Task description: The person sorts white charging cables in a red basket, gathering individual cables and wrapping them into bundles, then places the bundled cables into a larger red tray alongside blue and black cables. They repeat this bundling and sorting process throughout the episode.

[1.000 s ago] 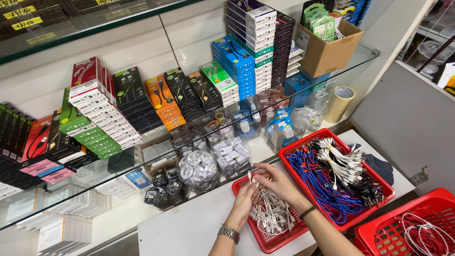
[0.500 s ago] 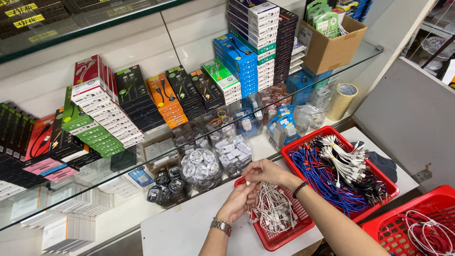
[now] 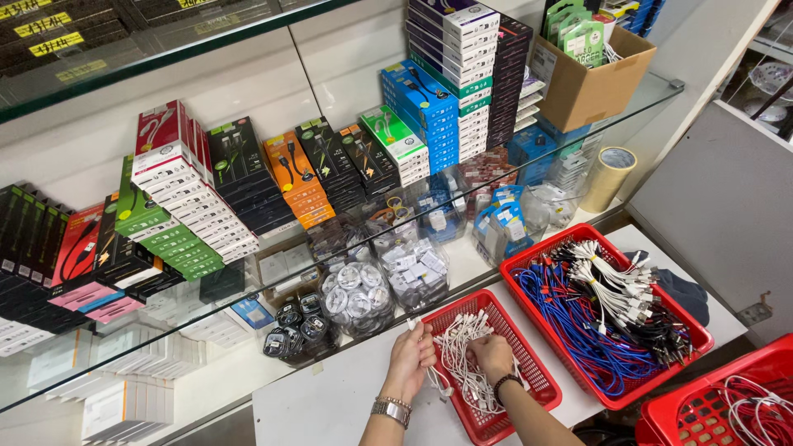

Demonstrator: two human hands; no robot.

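Two hands are working in a small red basket of white cables on a white worktop.

The left hand (image 3: 410,362), wearing a metal watch, is curling its grip closed around a few strands of the white cables (image 3: 464,363) at the near-left rim of the small red basket (image 3: 529,355). The right hand (image 3: 493,357), with a dark band at the wrist, is pressing down into the same bundle, its fingers buried among the cables, so I cannot tell how firmly its grip is closing. The basket is sitting on the worktop (image 3: 330,405), just beside a larger red basket (image 3: 541,248) that is holding blue, black and white cables. A glass shelf (image 3: 273,272) is carrying stacked boxes behind, with a roll of tape (image 3: 607,177) and a cardboard box (image 3: 591,83) to the right.
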